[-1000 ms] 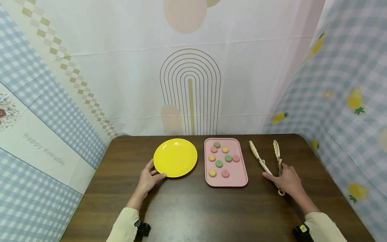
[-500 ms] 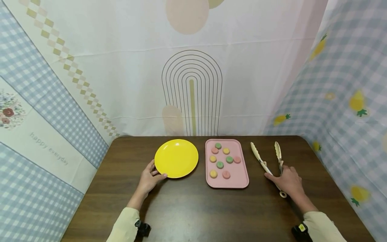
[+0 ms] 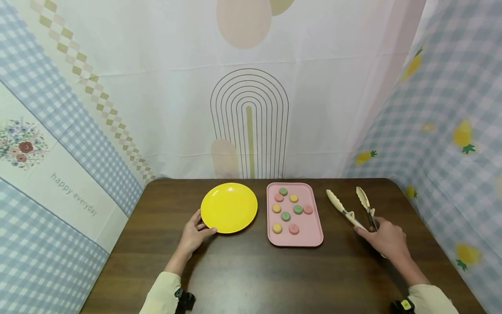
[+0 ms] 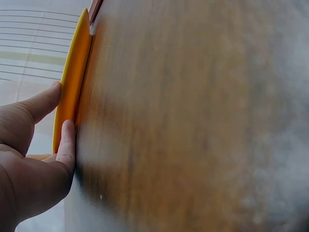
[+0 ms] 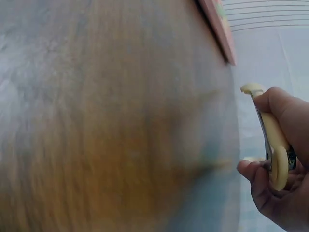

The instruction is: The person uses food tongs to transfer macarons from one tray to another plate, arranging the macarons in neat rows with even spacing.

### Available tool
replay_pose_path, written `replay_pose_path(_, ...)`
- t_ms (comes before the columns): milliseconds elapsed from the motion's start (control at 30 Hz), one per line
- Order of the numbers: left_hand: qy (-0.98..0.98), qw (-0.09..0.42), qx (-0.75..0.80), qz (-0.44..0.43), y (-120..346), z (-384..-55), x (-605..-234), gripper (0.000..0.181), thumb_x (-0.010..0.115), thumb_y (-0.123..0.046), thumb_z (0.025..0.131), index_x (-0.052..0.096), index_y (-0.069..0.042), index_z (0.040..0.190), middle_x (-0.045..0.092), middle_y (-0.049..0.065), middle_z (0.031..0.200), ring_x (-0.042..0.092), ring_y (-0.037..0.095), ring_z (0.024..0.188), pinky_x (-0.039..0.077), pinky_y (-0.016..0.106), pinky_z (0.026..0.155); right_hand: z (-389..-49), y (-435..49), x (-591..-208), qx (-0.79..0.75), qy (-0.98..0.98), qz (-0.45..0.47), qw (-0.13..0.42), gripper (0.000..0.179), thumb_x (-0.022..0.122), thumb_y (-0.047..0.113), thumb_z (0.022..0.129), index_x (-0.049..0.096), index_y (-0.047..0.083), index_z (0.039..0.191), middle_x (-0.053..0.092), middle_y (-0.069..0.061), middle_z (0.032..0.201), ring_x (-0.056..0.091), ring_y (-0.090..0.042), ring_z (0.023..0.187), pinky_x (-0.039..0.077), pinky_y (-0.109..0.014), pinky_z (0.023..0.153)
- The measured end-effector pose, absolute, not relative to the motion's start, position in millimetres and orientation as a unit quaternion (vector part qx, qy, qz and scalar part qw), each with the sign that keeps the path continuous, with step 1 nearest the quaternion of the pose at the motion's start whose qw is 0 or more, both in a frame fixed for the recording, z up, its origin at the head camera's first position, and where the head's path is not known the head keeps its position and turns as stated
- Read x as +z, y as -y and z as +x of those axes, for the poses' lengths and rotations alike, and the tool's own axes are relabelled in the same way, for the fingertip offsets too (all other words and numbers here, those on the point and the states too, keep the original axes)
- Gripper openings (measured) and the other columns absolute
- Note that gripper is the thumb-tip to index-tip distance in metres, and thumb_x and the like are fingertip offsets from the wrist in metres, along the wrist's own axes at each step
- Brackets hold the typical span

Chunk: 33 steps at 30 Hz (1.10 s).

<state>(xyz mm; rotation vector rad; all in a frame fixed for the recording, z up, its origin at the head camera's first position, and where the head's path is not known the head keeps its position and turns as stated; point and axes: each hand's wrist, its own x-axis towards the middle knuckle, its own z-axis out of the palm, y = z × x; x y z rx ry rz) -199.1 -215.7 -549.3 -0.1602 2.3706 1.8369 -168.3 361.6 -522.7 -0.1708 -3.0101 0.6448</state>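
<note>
In the head view my left hand (image 3: 192,235) holds the near left rim of a round yellow plate (image 3: 229,208). The left wrist view shows the thumb at the plate's rim (image 4: 73,92) and a finger low on its side. My right hand (image 3: 386,240) grips a pair of tongs (image 3: 347,213) with cream tips, whose arms are spread apart and point away from me. In the right wrist view, thumb and fingers wrap the tongs (image 5: 273,130) near the ring end, held above the table. Between the hands lies a pink tray (image 3: 310,237) bearing several small green, pink and yellow macarons (image 3: 293,229).
The dark wooden table (image 3: 243,279) has its far edge against a white patterned cloth (image 3: 176,109). Blue checked cloth (image 3: 423,113) hangs at the right, with more at the left. A black wrist camera (image 3: 185,300) sits on the left sleeve.
My right hand has shifted right and lifted the tongs, with its fingers now around their handle end. The left hand keeps its place at the plate. The head view has tilted slightly.
</note>
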Motion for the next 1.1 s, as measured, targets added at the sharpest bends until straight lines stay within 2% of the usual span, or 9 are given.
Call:
replay_pose_path(67,-0.789,0.068,0.609,-0.056,216.2,-198.8,-550.7,0.097,0.080,-0.012,0.090,0.017,-0.006,0.164,0.027,0.021,0.166,0.054,0.038,0.133,0.058,0.032,0.090,-164.3,-364.0,-516.8,0.206,0.977,-0.045,0.038,0.077,0.069,0.065,0.088,0.064,-0.007,0.114,0.068,-0.007,0.078,0.065,-0.035,0.074,0.048,-0.055,0.063)
replay_pose_path(133,-0.791,0.067,0.605,-0.058,216.6,-199.1,-552.4,0.098,0.081,-0.013,0.089,0.018,-0.006,0.164,0.028,0.021,0.165,0.054,0.038,0.133,0.058,0.031,0.089,-160.4,-366.0,-510.0,0.202,0.978,-0.036,0.045,0.083,0.070,0.065,0.087,0.063,-0.011,0.122,0.070,-0.012,0.082,0.065,-0.036,0.074,0.049,-0.055,0.064)
replay_pose_path(267,-0.793,0.066,0.602,-0.062,215.4,-200.6,-554.7,0.098,0.081,-0.013,0.089,0.018,-0.007,0.164,0.028,0.020,0.165,0.054,0.037,0.133,0.058,0.033,0.092,-152.1,-365.7,-492.5,0.189,0.980,-0.015,0.054,0.092,0.072,0.063,0.086,0.057,-0.016,0.131,0.070,-0.014,0.075,0.060,-0.028,0.063,0.049,-0.048,0.057)
replay_pose_path(400,-0.791,0.069,0.604,-0.061,212.1,-202.7,-557.2,0.099,0.082,-0.013,0.089,0.018,-0.007,0.164,0.029,0.019,0.165,0.055,0.036,0.132,0.057,0.034,0.093,-142.9,-360.6,-478.5,0.177,0.979,0.028,0.094,0.083,0.079,0.055,0.084,0.061,-0.012,0.130,0.051,0.001,0.058,0.044,-0.018,0.053,0.037,-0.035,0.050)
replay_pose_path(533,-0.791,0.070,0.604,-0.060,209.2,-204.2,-556.8,0.098,0.081,-0.012,0.089,0.017,-0.005,0.164,0.029,0.022,0.164,0.055,0.037,0.132,0.057,0.034,0.093,-136.5,-352.5,-470.7,0.162,0.972,0.085,0.151,0.069,0.086,0.045,0.079,0.069,-0.005,0.124,0.036,0.008,0.055,0.032,-0.010,0.050,0.028,-0.028,0.048)
replay_pose_path(633,-0.792,0.071,0.603,-0.062,209.2,-203.8,-555.9,0.098,0.081,-0.013,0.089,0.017,-0.005,0.164,0.028,0.022,0.165,0.055,0.037,0.132,0.057,0.035,0.093,-133.6,-346.2,-465.6,0.158,0.968,0.116,0.156,0.066,0.089,0.041,0.076,0.071,-0.003,0.122,0.039,0.010,0.055,0.030,-0.007,0.050,0.029,-0.027,0.047)
replay_pose_path(767,-0.796,0.071,0.598,-0.060,212.1,-201.3,-556.1,0.099,0.081,-0.015,0.089,0.017,-0.006,0.164,0.026,0.021,0.166,0.054,0.037,0.133,0.057,0.035,0.093,-130.9,-337.5,-462.5,0.160,0.964,0.154,0.149,0.063,0.092,0.038,0.072,0.074,-0.002,0.118,0.065,0.004,0.068,0.040,-0.004,0.055,0.039,-0.030,0.050)
replay_pose_path(867,-0.798,0.070,0.594,-0.066,214.6,-199.4,-555.3,0.098,0.081,-0.014,0.090,0.017,-0.008,0.164,0.026,0.020,0.166,0.054,0.037,0.133,0.057,0.036,0.094,-130.4,-330.7,-463.6,0.166,0.960,0.182,0.136,0.057,0.092,0.037,0.073,0.077,0.003,0.115,0.075,-0.001,0.083,0.047,0.000,0.061,0.046,-0.032,0.054)
replay_pose_path(1100,-0.798,0.060,0.595,-0.072,214.8,-200.3,-552.9,0.099,0.082,-0.013,0.088,0.018,-0.006,0.164,0.031,0.020,0.164,0.055,0.036,0.132,0.057,0.035,0.094,-131.9,-318.7,-468.3,0.188,0.951,0.229,0.090,0.052,0.089,0.035,0.078,0.077,0.002,0.115,0.076,0.002,0.088,0.049,0.005,0.064,0.043,-0.023,0.054)
